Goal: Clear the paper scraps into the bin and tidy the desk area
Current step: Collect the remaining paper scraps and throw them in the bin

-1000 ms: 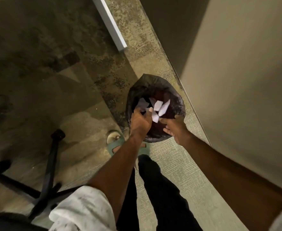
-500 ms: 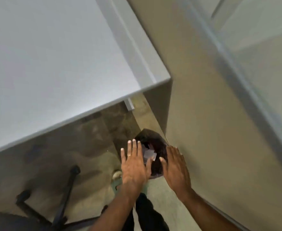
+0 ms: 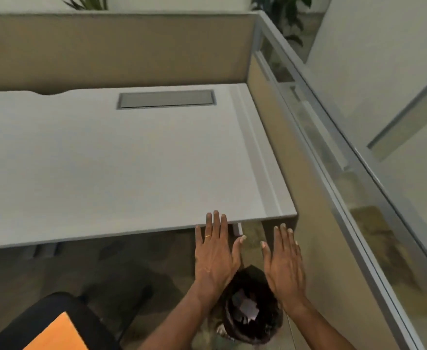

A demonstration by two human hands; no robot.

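A small bin lined with a black bag (image 3: pixel 268 332) stands on the floor under the desk's right front corner. White paper scraps (image 3: pixel 246 305) lie inside it. My left hand (image 3: pixel 215 256) hovers flat above the bin's left side, fingers spread, a ring on one finger, holding nothing. My right hand (image 3: pixel 284 261) is flat and spread above the bin's right side, also holding nothing. The pale grey desk (image 3: pixel 106 160) shows a bare top in front of me.
A grey cable-tray lid (image 3: pixel 165 99) is set in the desk's back. Beige partition panels (image 3: pixel 121 49) close the back and right sides, with a glass strip (image 3: pixel 333 157) on the right. A black chair with an orange seat (image 3: pixel 53 327) sits at the lower left.
My hands dropped the scraps into the bin, opened flat and rose. My view lifted from the floor to the desk top, and the chair came into view.
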